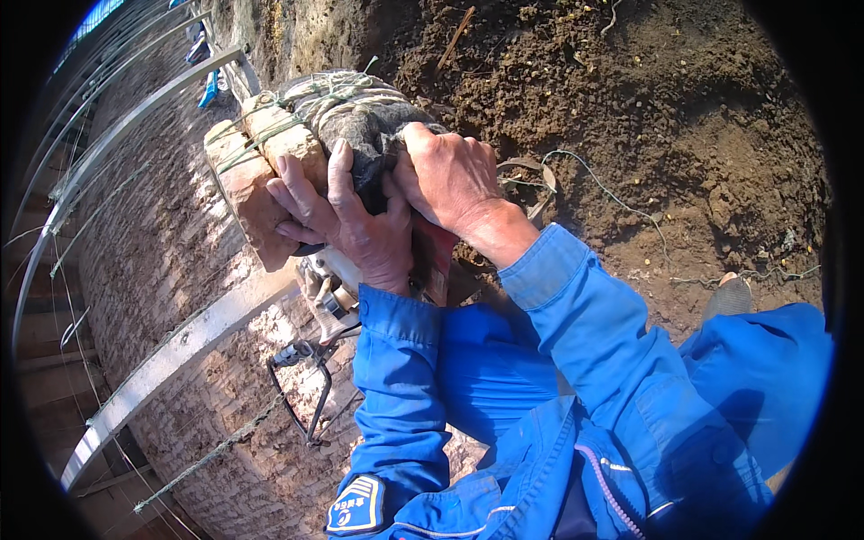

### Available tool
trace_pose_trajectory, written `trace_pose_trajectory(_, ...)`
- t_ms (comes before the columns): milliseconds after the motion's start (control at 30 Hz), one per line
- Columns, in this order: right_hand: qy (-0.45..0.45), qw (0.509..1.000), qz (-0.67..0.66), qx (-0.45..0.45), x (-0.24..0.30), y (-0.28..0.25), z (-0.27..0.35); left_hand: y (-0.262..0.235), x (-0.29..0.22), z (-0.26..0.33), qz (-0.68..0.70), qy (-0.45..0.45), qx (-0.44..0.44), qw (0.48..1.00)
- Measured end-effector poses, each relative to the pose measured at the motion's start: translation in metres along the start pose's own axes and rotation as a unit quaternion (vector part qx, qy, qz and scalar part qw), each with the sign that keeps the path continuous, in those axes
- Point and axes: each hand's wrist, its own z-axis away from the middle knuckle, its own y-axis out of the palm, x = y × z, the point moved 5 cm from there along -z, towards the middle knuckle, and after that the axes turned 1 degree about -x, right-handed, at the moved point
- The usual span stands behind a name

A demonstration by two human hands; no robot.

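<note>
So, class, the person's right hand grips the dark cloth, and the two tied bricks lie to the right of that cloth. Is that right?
Not quite: the side is wrong. The head view shows the two tied bricks lying to the left of the dark cloth, which the right hand grips.

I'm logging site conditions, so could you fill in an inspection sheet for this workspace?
Surface: loose, uneven brown soil
Job's things: dark cloth bundled with pale rope; tied bricks alongside
Clutter: stick on the soil
Hands: left hand has fingers spread by the bricks and cloth; right hand grips the cloth
Cables: nothing seen
Surroundings: metal bar at left
</note>
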Motion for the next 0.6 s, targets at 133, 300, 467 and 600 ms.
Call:
trace_pose_trajectory(133, 0.016, 0.999, -0.046, -0.002, -0.006, 0.003, 0.0, 0.0, 0.0, -0.001, -0.011, 0.007, -0.005, 1.0)
trace_pose_trajectory(300, 0.016, 0.99, -0.14, -0.014, -0.013, 0.009, 0.002, 0.002, 0.001, 0.0, -0.01, 0.003, -0.006, 1.0)
trace_pose_trajectory(467, 0.0, 0.984, -0.174, -0.034, -0.014, 0.012, 0.001, 0.003, 0.001, 0.0, -0.009, 0.005, -0.008, 1.0)
trace_pose_trajectory(600, -0.009, 0.983, -0.179, -0.04, -0.015, 0.012, 0.001, 0.003, 0.001, 0.0, -0.006, 0.004, -0.01, 1.0)
